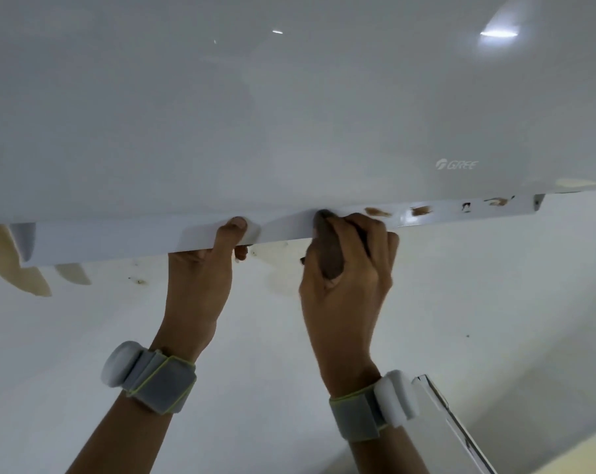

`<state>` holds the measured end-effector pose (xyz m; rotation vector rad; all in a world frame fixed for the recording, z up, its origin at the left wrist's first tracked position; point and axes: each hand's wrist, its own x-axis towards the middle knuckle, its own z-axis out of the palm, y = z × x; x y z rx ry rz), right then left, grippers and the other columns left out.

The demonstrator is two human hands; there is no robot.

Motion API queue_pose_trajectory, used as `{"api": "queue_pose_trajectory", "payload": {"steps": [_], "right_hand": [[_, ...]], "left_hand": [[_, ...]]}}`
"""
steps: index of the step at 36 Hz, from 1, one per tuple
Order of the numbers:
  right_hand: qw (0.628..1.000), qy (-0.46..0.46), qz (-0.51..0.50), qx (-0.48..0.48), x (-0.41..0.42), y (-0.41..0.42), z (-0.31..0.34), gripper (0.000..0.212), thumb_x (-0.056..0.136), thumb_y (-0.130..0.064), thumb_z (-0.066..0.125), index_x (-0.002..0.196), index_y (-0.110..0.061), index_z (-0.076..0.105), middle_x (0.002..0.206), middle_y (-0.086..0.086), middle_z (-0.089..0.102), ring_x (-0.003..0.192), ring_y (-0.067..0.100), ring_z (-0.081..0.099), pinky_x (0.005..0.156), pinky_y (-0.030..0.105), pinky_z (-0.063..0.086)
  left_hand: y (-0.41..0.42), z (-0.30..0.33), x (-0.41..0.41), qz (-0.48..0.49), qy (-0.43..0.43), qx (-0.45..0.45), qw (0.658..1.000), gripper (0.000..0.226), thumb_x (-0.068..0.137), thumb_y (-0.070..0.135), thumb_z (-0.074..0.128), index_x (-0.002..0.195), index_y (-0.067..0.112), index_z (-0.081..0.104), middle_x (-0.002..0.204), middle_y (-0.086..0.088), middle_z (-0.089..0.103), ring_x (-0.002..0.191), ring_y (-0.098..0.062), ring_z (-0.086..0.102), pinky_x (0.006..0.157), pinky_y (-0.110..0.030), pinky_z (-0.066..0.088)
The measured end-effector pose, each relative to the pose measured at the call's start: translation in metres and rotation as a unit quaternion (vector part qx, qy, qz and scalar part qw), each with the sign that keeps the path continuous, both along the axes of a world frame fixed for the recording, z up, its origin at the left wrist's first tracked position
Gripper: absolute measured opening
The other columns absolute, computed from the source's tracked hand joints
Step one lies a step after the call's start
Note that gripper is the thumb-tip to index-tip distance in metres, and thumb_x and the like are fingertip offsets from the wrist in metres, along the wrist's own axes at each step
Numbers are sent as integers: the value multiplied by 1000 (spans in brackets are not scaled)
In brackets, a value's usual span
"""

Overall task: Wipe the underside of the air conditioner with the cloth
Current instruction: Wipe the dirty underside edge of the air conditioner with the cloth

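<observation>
The left hand curls its fingers over the air conditioner flap, thumb in front, seemingly steadying it, while the right hand fingers clench a brownish cloth against the flap's edge, likely to wipe.

White glossy air conditioner fills upper frame, mounted on wall; grey brand logo at right; long white flap along lower edge, tilted, brown smudges toward right end; cloth not discernible.
</observation>
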<state>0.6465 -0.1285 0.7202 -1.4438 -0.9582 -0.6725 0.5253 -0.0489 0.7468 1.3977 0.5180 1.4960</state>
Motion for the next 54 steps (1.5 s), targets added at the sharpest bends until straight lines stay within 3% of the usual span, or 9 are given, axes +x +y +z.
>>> {"api": "queue_pose_trajectory", "payload": {"steps": [5, 11, 16, 23, 28, 35, 41, 51, 54], "right_hand": [[999, -40, 32, -17, 4, -5, -14, 29, 98, -15, 69, 123, -5, 80, 122, 8, 72, 114, 25, 58, 91, 44, 59], [997, 62, -26, 41, 28, 2, 1, 23, 94, -8, 75, 117, -7, 80, 120, 5, 71, 102, 24, 55, 82, 45, 59], [1000, -20, 13, -1, 16, -6, -10, 30, 97, -19, 69, 121, -5, 80, 121, 8, 72, 111, 25, 58, 88, 44, 60], [997, 57, -34, 28, 42, -6, 3, 20, 96, -12, 73, 114, -7, 81, 116, 5, 72, 98, 26, 55, 83, 29, 50], [999, -25, 26, -10, 25, -6, -3, 26, 95, -14, 73, 119, -4, 80, 120, 8, 72, 113, 24, 57, 89, 42, 60], [1000, 6, 1, 8, 40, -8, 6, 21, 91, -8, 79, 112, -8, 82, 117, 6, 73, 107, 27, 59, 83, 46, 61], [998, -53, 13, -17, 34, -13, 1, 23, 91, -6, 79, 114, -5, 82, 118, 10, 73, 112, 30, 62, 94, 40, 57], [998, -55, 6, -21, 38, -17, 0, 23, 89, -3, 82, 112, -5, 83, 117, 9, 74, 109, 30, 63, 90, 41, 59], [1000, -24, -11, -12, 50, -22, 3, 21, 91, -6, 80, 111, -8, 83, 115, 6, 75, 104, 29, 64, 90, 25, 55]], "left_hand": [[-3, 2, 26, -12, 85, -2, 996, 30, 99, 36, 68, 73, 51, 69, 74, 8, 73, 76, -9, 70, 100, -46, 55], [-7, -4, 46, -22, 74, 29, 997, 14, 105, 28, 55, 93, 30, 63, 74, 11, 72, 74, -5, 69, 88, -22, 55], [-8, -6, 45, -23, 73, 22, 997, 32, 103, 31, 55, 77, 44, 69, 73, 12, 71, 77, -4, 68, 94, -30, 53], [-7, -9, 44, -36, 73, 42, 996, 30, 109, 29, 51, 83, 19, 63, 70, -3, 66, 76, -17, 64, 95, -54, 49], [-2, -9, 42, -48, 82, 35, 995, 30, 105, 38, 53, 86, 17, 62, 67, -4, 64, 73, -26, 65, 99, -58, 53], [-5, -7, 39, -64, 89, 32, 993, 21, 107, 35, 53, 103, 21, 69, 69, -7, 70, 62, -19, 66, 93, -57, 54], [-11, 1, 33, -131, 96, -40, 986, 34, 110, 30, 45, 102, 10, 72, 75, -13, 78, 67, -30, 75, 60, -40, 63], [-10, 1, 28, -164, 122, -60, 977, 42, 110, 36, 41, 112, 7, 71, 85, -15, 78, 68, -32, 75, 58, -42, 65], [-10, 0, 30, -162, 116, -58, 978, 44, 109, 37, 40, 110, 7, 72, 85, -16, 78, 68, -33, 74, 57, -44, 65]]}}
